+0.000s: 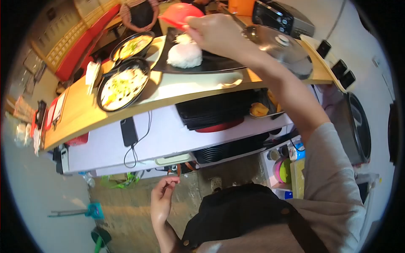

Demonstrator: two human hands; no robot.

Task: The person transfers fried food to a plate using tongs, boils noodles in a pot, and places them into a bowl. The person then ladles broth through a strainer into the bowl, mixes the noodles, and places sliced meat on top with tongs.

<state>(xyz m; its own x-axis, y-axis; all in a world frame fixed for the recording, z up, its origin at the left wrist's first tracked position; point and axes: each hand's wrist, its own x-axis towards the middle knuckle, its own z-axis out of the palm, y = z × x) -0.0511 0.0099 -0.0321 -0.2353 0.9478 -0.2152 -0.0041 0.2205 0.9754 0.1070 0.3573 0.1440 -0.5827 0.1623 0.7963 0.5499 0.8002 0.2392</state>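
Note:
My right hand reaches across the counter and grips a red bowl, tipped above a long black plate. A rounded mound of white rice sits on that plate. Pale, shredded-looking food lies just behind the mound, under the bowl; I cannot tell whether it touches the rice. My left hand hangs low over the floor, in front of the shelf, with its fingers curled in and thumb against them. Whatever is in it, if anything, is hidden.
Two black bowls of topped food stand left of the plate. A metal dome lid is on the right. Below, the white shelf carries a phone with a cable and stacked black trays. Across the counter stands a person.

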